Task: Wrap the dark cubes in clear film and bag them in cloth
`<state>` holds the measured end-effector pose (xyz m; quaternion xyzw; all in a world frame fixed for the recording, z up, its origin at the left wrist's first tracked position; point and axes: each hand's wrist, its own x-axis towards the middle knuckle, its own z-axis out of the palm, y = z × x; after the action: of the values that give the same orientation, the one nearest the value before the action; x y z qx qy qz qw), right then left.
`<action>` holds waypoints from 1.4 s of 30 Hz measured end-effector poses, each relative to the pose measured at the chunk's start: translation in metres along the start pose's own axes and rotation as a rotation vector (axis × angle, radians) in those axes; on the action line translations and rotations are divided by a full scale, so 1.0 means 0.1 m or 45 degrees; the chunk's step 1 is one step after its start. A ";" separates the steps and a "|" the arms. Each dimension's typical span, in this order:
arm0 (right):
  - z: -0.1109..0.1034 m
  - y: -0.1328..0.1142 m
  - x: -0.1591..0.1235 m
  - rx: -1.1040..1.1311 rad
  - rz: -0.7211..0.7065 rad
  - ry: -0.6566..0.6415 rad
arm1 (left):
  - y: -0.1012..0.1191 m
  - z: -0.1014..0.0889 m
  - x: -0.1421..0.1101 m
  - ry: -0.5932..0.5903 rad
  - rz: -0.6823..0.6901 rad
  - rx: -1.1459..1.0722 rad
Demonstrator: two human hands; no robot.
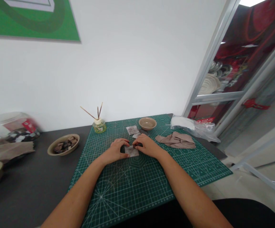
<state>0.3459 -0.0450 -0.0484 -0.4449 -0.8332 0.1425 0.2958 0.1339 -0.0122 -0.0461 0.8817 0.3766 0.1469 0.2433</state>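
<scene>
Both hands rest on a green cutting mat (137,183) near its middle. My left hand (114,151) and my right hand (147,146) pinch the two sides of a small grey-brown paper square (131,152) that lies flat on the mat. A small dark piece shows between the fingertips at the square's top edge; I cannot make out what it is. Two more small paper squares (132,130) lie just beyond the hands.
A tan bowl (147,123) stands at the mat's far edge, with a reed diffuser (99,125) to its left. A beige cloth (176,140) and a plastic bag (192,125) lie on the right. Left of the mat, a bowl of dark pieces (63,144) and a plastic jar (13,126).
</scene>
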 end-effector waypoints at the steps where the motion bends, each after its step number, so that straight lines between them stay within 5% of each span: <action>1: 0.01 -0.01 0.00 0.007 0.002 0.008 | -0.01 0.01 0.00 0.006 0.004 -0.004; 42: 0.02 -0.01 0.02 0.019 0.004 -0.027 | -0.01 0.01 0.01 -0.005 -0.005 0.006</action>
<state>0.3426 -0.0441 -0.0489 -0.4424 -0.8346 0.1538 0.2900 0.1342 -0.0107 -0.0474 0.8817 0.3783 0.1439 0.2424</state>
